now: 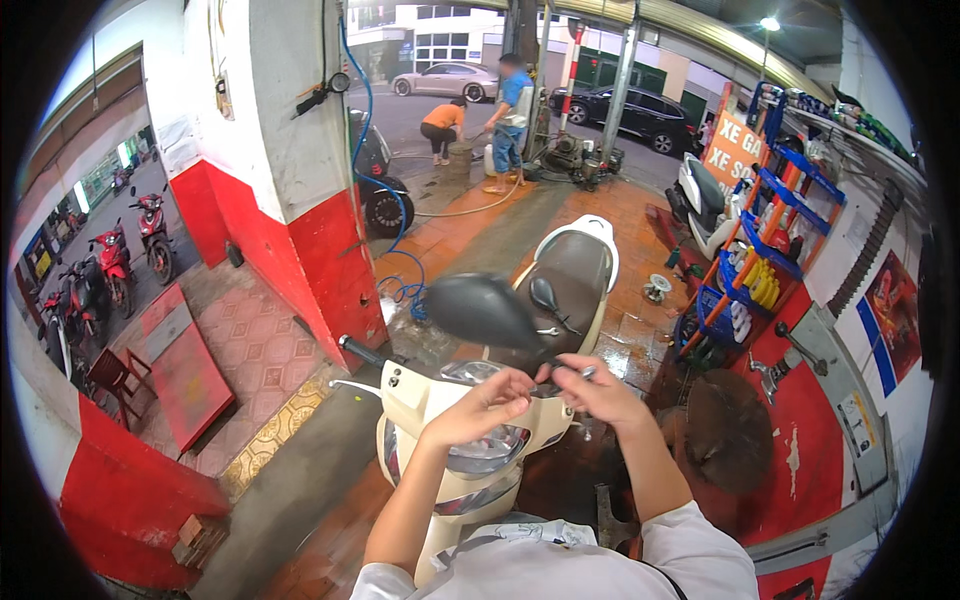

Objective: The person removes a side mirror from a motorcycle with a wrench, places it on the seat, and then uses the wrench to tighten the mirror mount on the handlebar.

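Cream-coloured bodywork marks the scooter (450,440), which is parked nose toward the wearer and serves as the landmark here. Its brown seat (572,275) is seen stretching away beyond the handlebars. Left of the scooter, a red-and-white pillar (290,170) is planted, with a blue hose (395,255) trailing down past its corner to the wet floor. Right of the scooter, a blue and orange shelf rack (765,240) loaded with bottles is set against the wall. Far beyond the scooter's tail, two people are seen at the kerb, one standing in a blue shirt (512,125) and one crouched in an orange shirt (442,125).

Above the scooter's instrument cluster, a dark rear-view mirror (480,308) is held up, its rounded back turned toward the camera and its stem running down to the right into the fingers. The left hand (480,405) is raised over the headlight cowl, fingers curled together near the lower end of the stem; whether they are clamped on it cannot be told. The right hand (590,385) is closed around the stem's lower end, where a small metal fitting (585,372) is seen protruding between thumb and forefinger. The two hands are nearly touching.
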Tool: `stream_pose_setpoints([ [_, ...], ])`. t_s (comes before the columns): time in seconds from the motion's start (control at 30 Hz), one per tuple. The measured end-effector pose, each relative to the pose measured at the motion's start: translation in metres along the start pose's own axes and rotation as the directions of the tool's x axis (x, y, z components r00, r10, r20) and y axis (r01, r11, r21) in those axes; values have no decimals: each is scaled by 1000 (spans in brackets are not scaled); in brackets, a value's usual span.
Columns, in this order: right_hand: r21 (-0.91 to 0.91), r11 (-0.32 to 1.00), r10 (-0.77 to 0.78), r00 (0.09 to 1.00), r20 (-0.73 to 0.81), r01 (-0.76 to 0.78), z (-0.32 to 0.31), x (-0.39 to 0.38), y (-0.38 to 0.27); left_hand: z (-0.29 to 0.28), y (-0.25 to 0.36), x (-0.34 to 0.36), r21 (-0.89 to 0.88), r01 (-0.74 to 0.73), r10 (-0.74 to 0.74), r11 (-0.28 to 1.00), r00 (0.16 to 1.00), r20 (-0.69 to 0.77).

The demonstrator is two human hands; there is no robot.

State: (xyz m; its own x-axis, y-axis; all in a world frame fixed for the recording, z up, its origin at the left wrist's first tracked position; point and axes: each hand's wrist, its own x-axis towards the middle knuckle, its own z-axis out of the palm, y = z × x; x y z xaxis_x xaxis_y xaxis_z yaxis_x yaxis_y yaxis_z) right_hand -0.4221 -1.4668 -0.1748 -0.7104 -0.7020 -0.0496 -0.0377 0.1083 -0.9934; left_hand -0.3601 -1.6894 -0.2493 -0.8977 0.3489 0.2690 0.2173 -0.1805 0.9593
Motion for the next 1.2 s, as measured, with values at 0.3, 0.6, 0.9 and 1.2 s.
stream_pose_setpoints([
  [0.3,-145,989,-89,872,-482,21,-172,22,92,16,-57,72,357,81,21,930,962,-273],
  [0.6,328,939,271,820,-504,-109,-305,163,295,18,-104,214,547,239,-75,802,950,-304],
  [0.9,721,680,488,815,-311,-132,-361,310,378,-4,-146,248,706,559,-175,435,821,-543],
  [1.2,563,728,592,773,-228,-391,-349,394,415,-22,-151,252,697,618,-87,364,767,-636],
])
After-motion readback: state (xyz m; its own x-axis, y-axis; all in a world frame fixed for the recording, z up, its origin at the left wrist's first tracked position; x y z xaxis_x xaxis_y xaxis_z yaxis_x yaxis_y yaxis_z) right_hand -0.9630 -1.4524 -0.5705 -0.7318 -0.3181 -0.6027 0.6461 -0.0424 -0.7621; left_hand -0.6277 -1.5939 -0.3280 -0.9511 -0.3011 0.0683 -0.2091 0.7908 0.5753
